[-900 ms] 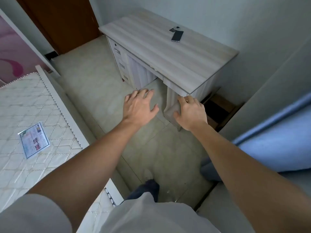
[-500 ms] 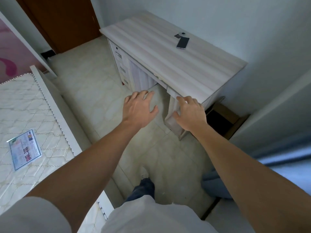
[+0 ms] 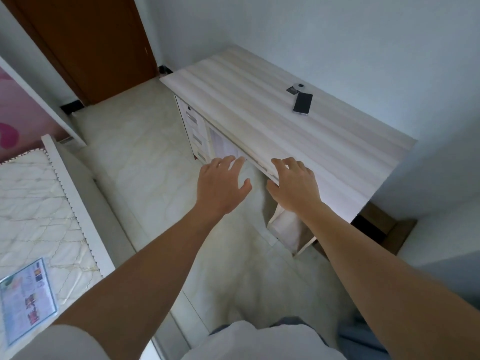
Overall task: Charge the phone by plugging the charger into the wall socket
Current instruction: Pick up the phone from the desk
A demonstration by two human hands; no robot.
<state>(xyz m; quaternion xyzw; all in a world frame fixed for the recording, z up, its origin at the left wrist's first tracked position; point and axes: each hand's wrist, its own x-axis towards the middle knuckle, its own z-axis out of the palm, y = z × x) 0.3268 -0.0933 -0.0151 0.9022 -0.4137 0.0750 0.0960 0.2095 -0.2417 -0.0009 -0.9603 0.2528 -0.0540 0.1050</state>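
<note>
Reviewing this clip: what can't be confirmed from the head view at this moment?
- Wall socket: none shows in the head view; the wall low behind the desk is hidden by the desktop.
- Small grey item beside the phone: too small to identify as the charger; no cable discernible.
- Phone screen: dark, too small to read.
- Right hand: whether it touches the desk edge is unclear.

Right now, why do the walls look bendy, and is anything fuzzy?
Head view: the wide lens bows the desk edges and walls; the picture is slightly soft from motion, the left hand and right hand included; the phone reads clearly, with no strong glare.
</note>
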